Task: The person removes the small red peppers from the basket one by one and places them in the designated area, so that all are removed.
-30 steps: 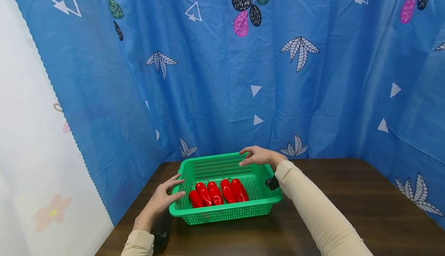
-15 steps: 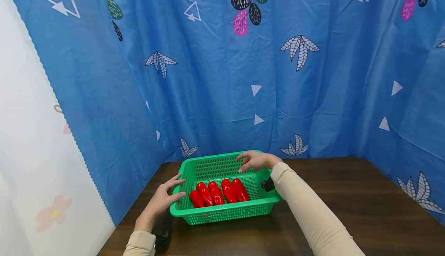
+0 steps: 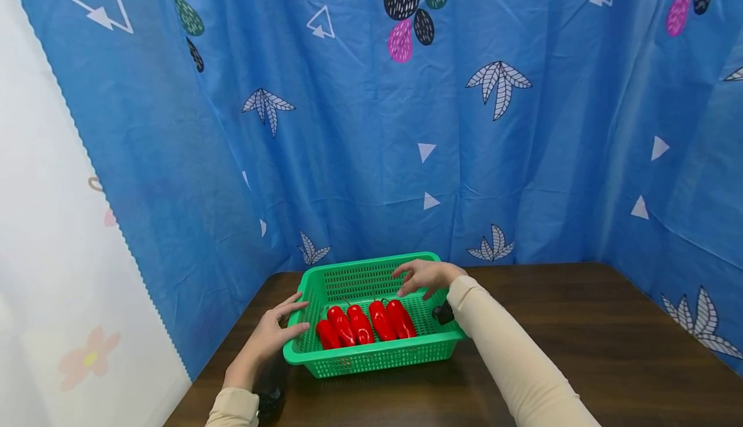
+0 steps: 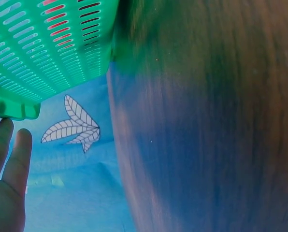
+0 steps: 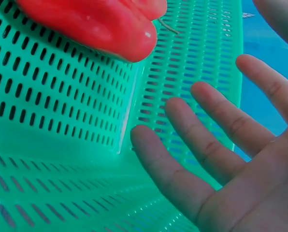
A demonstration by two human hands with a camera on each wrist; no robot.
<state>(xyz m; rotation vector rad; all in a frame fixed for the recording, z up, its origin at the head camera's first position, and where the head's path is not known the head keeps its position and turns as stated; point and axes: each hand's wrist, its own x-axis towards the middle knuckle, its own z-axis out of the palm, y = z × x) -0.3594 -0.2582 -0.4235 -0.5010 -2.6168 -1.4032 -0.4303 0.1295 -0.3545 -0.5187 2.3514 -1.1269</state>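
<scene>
A green slotted plastic basket [image 3: 383, 358] holds several glossy red peppers [image 3: 360, 324] with thin stems, lying side by side toward its left and middle. My left hand [image 3: 271, 331] rests at the basket's left rim, thumb and fingers spread; in the left wrist view its straight fingertips [image 4: 22, 137] reach the rim's edge. Inside the basket's right half hovers my right hand [image 3: 428, 275], fingers spread and holding nothing. The right wrist view shows that palm facing the rightmost red pepper [image 5: 105, 29], with a gap between them.
The basket stands on a dark brown wooden table [image 3: 557, 330]. Behind it hangs a blue patterned curtain [image 3: 360, 156], and a white cloth [image 3: 69, 253] hangs at the left. A black wrist device [image 3: 444, 313] sits under the right wrist.
My right hand has moved from above the back right rim leftward and down into the basket. The left hand has stayed at the left rim, and the peppers have not moved.
</scene>
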